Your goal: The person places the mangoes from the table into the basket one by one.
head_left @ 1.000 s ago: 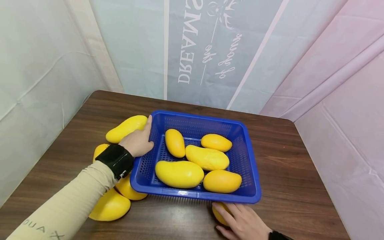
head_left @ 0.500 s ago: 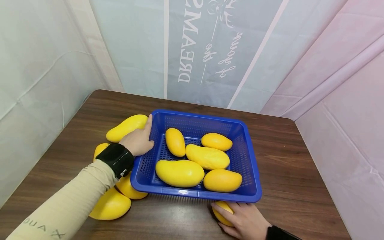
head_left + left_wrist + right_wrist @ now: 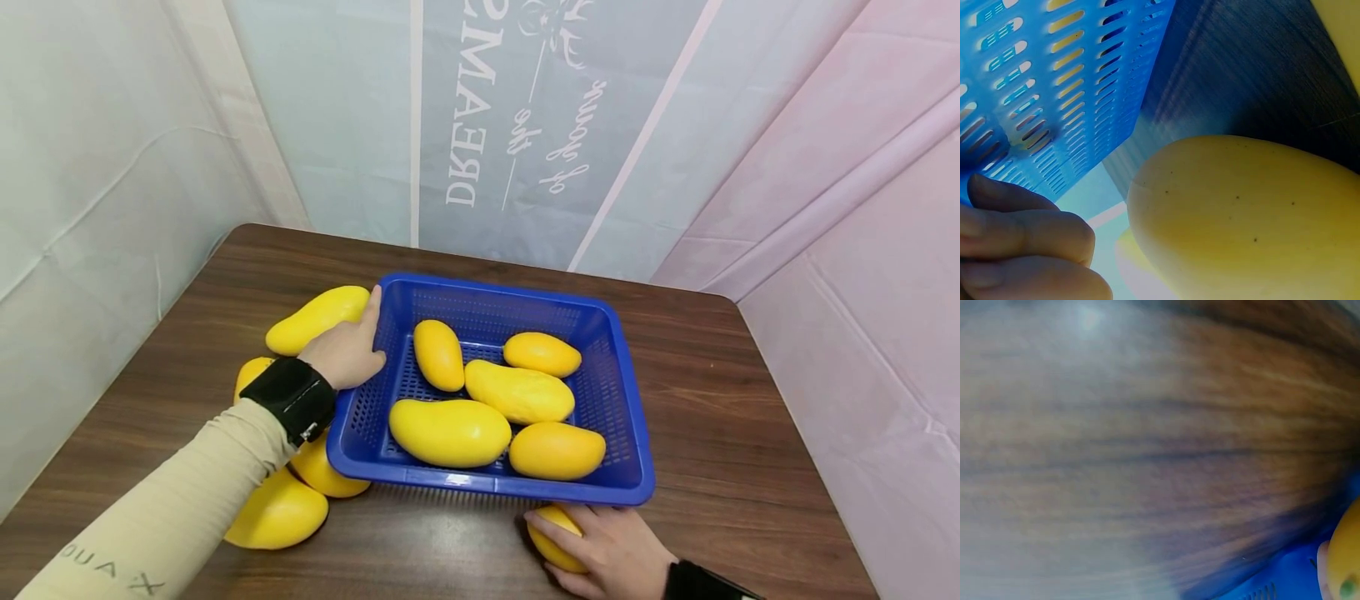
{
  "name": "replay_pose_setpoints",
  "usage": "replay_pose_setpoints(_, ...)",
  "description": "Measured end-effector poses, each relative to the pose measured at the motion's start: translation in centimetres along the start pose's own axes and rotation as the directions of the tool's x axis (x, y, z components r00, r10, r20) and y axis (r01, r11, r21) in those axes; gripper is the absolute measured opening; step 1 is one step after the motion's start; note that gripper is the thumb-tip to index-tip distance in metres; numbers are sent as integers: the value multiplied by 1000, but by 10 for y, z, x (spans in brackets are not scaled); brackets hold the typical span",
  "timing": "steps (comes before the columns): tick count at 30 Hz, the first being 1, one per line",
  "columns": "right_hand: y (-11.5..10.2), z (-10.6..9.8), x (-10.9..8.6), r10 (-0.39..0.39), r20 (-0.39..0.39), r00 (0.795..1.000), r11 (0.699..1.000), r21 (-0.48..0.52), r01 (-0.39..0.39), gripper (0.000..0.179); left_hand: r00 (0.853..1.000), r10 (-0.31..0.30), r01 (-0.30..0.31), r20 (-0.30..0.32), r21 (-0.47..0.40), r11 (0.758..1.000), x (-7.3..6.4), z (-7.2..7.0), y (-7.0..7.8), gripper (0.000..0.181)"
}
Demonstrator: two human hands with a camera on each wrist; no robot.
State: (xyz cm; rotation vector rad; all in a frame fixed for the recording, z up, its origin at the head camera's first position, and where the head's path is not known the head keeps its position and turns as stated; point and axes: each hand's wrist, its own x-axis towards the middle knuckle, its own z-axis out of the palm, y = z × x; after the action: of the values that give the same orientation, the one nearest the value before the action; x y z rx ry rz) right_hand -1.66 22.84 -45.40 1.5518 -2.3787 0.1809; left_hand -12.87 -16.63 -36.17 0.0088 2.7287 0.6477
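My left hand [image 3: 347,350] grips the left rim of a blue plastic basket [image 3: 483,483], index finger along the edge and thumb on the inner side. In the left wrist view its curled fingers [image 3: 1035,234] lie against the slotted outer wall. Several yellow mangoes lie in the basket, among them a large one [image 3: 450,433] at the front. Just below the front right of the basket, my right hand [image 3: 618,550] holds an orange-yellow mango [image 3: 551,546] at the table, fingers over its top and right side. That mango [image 3: 1344,562] shows at the corner of the right wrist view.
Left of the basket, several more mangoes lie on the brown wooden table [image 3: 720,392]: one by the left hand [image 3: 315,321], another at the front [image 3: 277,512], others partly hidden by the arm. A printed curtain [image 3: 517,150] hangs behind the table.
My right hand has settled further round the mango, and both have shifted very slightly left. The left hand and the basket stay where they were.
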Motion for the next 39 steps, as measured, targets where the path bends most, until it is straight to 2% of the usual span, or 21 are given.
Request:
replay_pose_setpoints(8,-4,-9,12,-91,-38,995,990,100,94,55,1000,-3,3,6,-3,1000,1,1,0,96)
replay_pose_setpoints(13,-6,-19,20,-133,-44,990,984,112,137,55,1000,-2,2,6,-5,1000,1,1,0,97)
replay_pose_setpoints(22,-8,-42,31,-218,35,975,963,171,209,54,1000,-3,3,2,-6,1000,-1,1,0,96)
replay_pose_setpoints(32,-9,-50,39,-238,-31,971,952,189,239,51,1000,-7,7,3,-7,1000,0,1,0,97)
replay_pose_setpoints(39,-11,-56,46,-247,-25,969,954,169,248,50,1000,-4,4,4,-5,1000,1,1,0,96)
